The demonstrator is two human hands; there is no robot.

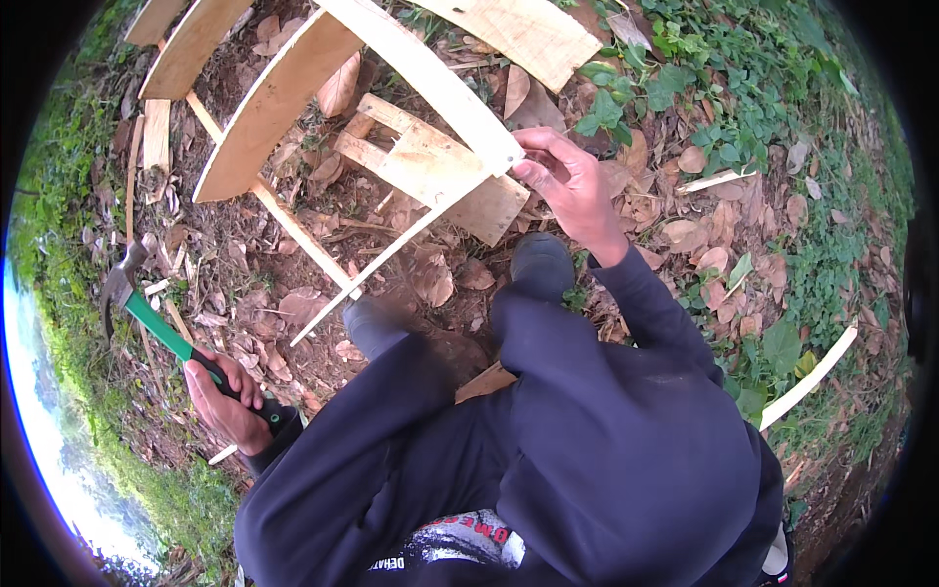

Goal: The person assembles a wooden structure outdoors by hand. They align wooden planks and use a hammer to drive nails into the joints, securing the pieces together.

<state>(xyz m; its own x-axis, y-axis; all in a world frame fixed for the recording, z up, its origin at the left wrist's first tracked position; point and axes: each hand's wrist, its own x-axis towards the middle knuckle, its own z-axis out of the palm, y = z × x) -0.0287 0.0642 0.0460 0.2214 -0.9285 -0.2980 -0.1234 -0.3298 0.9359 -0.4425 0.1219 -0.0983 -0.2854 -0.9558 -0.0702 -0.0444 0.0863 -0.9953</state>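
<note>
A claw hammer (pixel 156 318) with a green and black handle is gripped in my left hand (pixel 227 393), off to the left, its head raised toward the far side. My right hand (pixel 567 186) has thumb and index finger closed at the near end of a long wooden slat (pixel 430 78). A small dark spot shows on the slat by the fingertips; whether it is a nail I cannot tell. From that corner a thin wooden strip (pixel 401 242) runs down to the left, crossing a narrow wooden rail (pixel 303 237). Wide wooden boards (pixel 269 103) stand along this rail.
A small slatted wooden piece (pixel 430 161) lies on the leaf-covered ground beyond my feet. Another board (pixel 518 34) is at the top. My shoes (pixel 541 269) are close to the frame. A curved pale strip (pixel 810 377) lies at right, near green plants (pixel 724 88).
</note>
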